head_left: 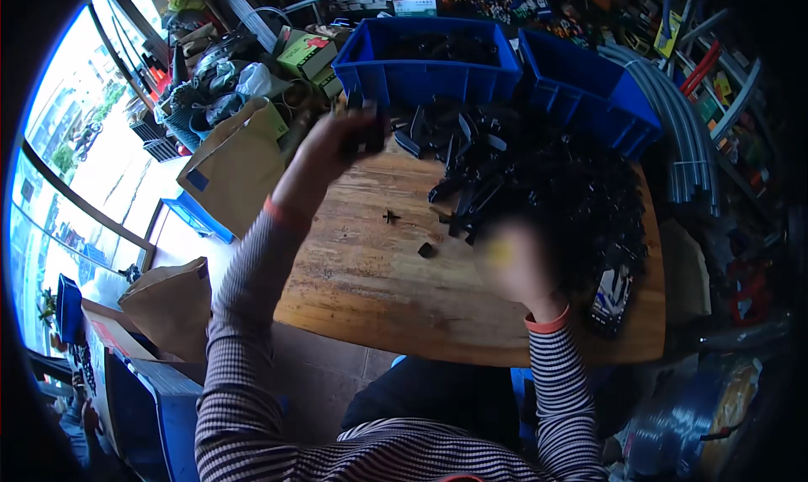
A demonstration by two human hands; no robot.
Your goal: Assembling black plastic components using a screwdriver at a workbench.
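My left hand (324, 150) is raised over the table's far left, near the blue bin. Its fingers are closed round a dark plastic part (368, 135), whose exact kind I cannot make out. My right hand (518, 263) is at the near edge of a big heap of black plastic parts (547, 175). A blur covers this hand and hides its fingers; a yellowish patch shows on it. Between the hands, a small black cross-shaped piece (390, 217) and a small black block (427, 250) lie on the wooden table (362, 288).
A blue bin (429, 82) with black parts inside stands at the table's back, and a second blue bin (589, 103) tilts beside it. A phone (612, 299) lies at the right edge. Brown paper sacks (236, 166) stand left; grey hoses (690, 137) hang right.
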